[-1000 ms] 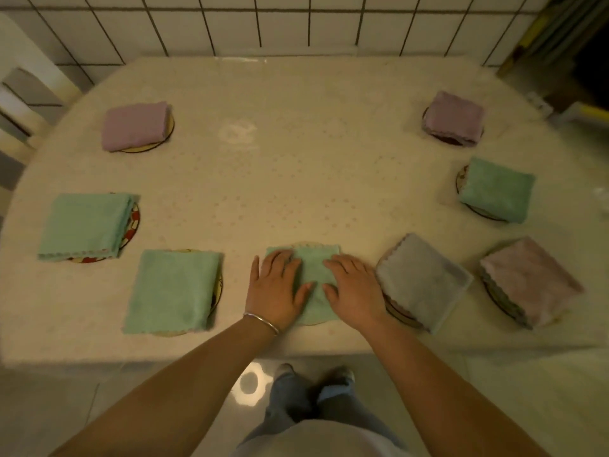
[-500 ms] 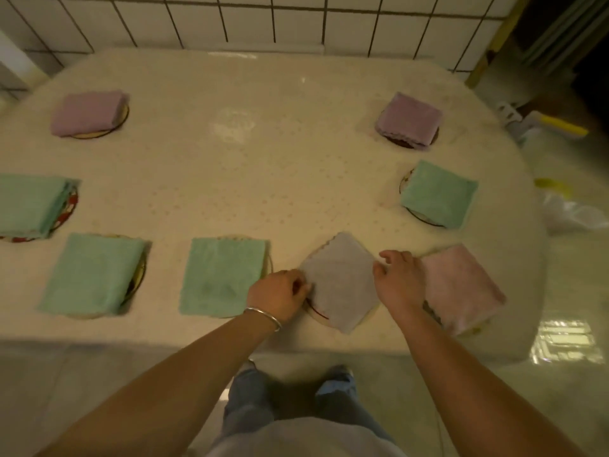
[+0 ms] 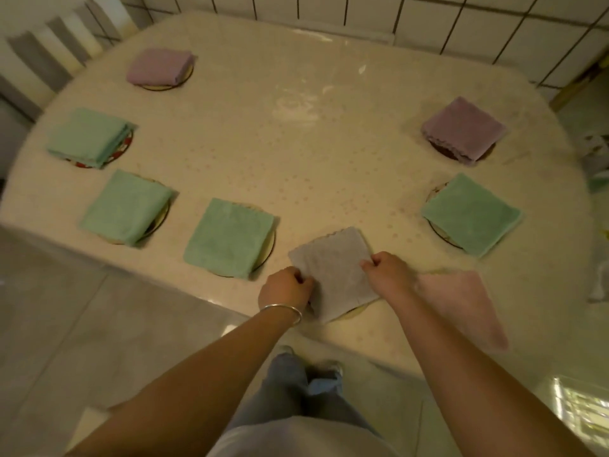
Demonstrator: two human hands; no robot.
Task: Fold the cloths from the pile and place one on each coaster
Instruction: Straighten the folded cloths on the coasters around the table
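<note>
A folded grey cloth (image 3: 333, 268) lies over a coaster (image 3: 351, 313) near the table's front edge. My left hand (image 3: 285, 288) pinches its left edge and my right hand (image 3: 389, 273) pinches its right edge. To its right lies a folded pink cloth (image 3: 461, 301), partly behind my right forearm. Left of it sit three green cloths: the nearest green cloth (image 3: 229, 237), the middle green cloth (image 3: 127, 207) and the far-left green cloth (image 3: 89, 136), each on a coaster. Another green cloth (image 3: 471, 214) and a purple cloth (image 3: 463, 128) are at the right, and a second purple cloth (image 3: 159, 65) at the back left.
The cream table (image 3: 296, 143) stands against a white tiled wall (image 3: 428, 14). A striped chair back (image 3: 56, 44) is at the far left. Tiled floor (image 3: 82, 324) and my feet show below the table's front edge.
My hands left the nearest green cloth and moved right to the grey cloth, gripping its two side edges. The view has swung and tilted.
</note>
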